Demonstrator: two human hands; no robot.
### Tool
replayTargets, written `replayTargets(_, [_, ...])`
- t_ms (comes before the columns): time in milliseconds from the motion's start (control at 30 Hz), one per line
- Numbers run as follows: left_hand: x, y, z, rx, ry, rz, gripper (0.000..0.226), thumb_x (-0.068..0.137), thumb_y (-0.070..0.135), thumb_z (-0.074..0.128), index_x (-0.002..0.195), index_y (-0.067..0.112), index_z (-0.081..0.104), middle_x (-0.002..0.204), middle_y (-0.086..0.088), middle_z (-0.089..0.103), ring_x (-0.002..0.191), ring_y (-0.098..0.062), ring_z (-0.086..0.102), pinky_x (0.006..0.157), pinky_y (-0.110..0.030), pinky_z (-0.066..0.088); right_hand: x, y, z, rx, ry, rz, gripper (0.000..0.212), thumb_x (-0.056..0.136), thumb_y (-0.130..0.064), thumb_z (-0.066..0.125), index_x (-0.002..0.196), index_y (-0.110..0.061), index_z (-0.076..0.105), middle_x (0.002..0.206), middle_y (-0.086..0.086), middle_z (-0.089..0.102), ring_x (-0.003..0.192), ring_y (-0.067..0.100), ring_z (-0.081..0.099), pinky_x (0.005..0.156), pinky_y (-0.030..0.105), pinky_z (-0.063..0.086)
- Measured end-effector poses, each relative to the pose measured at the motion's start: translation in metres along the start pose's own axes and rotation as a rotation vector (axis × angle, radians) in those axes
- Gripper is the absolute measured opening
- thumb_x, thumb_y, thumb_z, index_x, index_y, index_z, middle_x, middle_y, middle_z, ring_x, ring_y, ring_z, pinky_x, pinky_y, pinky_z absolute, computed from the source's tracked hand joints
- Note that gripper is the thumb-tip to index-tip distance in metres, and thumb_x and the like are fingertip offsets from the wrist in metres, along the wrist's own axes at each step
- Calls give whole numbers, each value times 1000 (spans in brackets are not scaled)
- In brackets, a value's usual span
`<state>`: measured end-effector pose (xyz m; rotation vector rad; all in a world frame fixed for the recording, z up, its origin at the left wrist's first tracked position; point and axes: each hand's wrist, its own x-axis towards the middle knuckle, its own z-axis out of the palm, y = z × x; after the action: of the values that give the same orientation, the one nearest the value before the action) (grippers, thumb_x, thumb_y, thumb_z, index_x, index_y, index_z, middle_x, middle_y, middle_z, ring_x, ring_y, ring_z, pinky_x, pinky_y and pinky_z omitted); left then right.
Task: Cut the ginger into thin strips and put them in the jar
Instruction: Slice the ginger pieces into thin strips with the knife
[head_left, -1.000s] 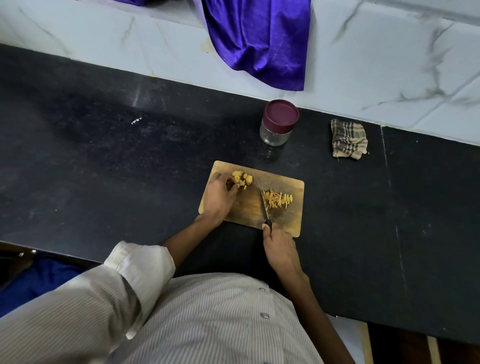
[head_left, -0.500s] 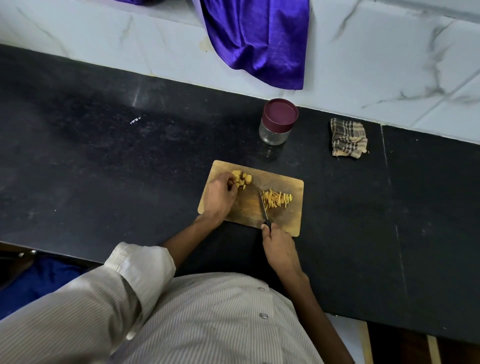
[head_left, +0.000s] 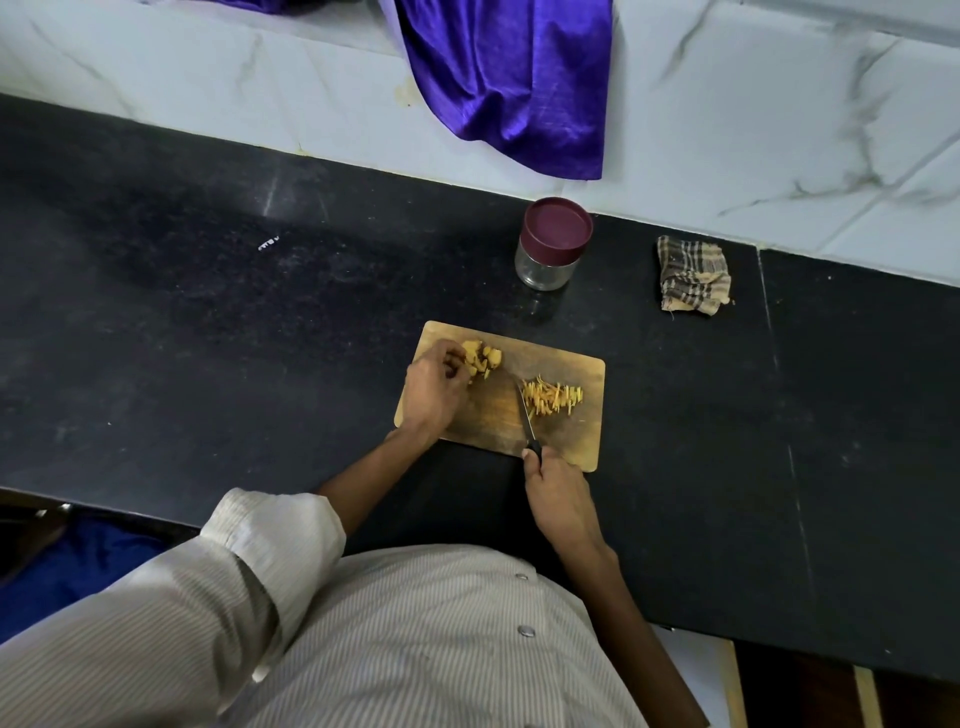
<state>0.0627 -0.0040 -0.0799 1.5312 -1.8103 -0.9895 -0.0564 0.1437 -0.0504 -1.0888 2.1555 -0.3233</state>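
Little has changed in the last second: my left hand (head_left: 434, 389) has stayed curled over the ginger pieces (head_left: 482, 358) at the far left of the cutting board (head_left: 493, 421), and my right hand (head_left: 558, 499) still grips the knife (head_left: 525, 415), blade beside the cut strips (head_left: 553, 397). My fingers hide how I pinch the ginger. The jar (head_left: 553, 244), lid on, stands beyond the board on the black bench (head_left: 208, 322), near a checked cloth (head_left: 693, 275). Purple fabric (head_left: 509, 78) hangs over the marble wall.
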Motion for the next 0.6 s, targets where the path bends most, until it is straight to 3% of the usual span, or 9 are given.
replayTargets(100, [2,-5,-3,25,3,-28,16,87,7,66,102,9,67,100,0,68,89,-7,61,81,-17,50,0,0,0,-5,-1,-3,37,107,-37,34,114,-10,58,101,9,65,94,26,64,81,41,51])
replayTargets(233, [1,-6,-1,60,-27,-32,17,86,12,69,103,13,68,101,1,68,91,-10,62,84,-30,54,0,-1,0,-2,-11,0,37,107,-38,34,114,-11,58,102,8,65,95,25,64,83,43,52])
replayTargets(600, [-3,-4,0,91,-33,-24,17,87,14,65,102,20,63,94,9,66,87,-9,62,80,-41,55,-1,-1,2,-3,-2,7,36,106,-38,34,114,-11,57,103,9,66,95,26,64,85,47,53])
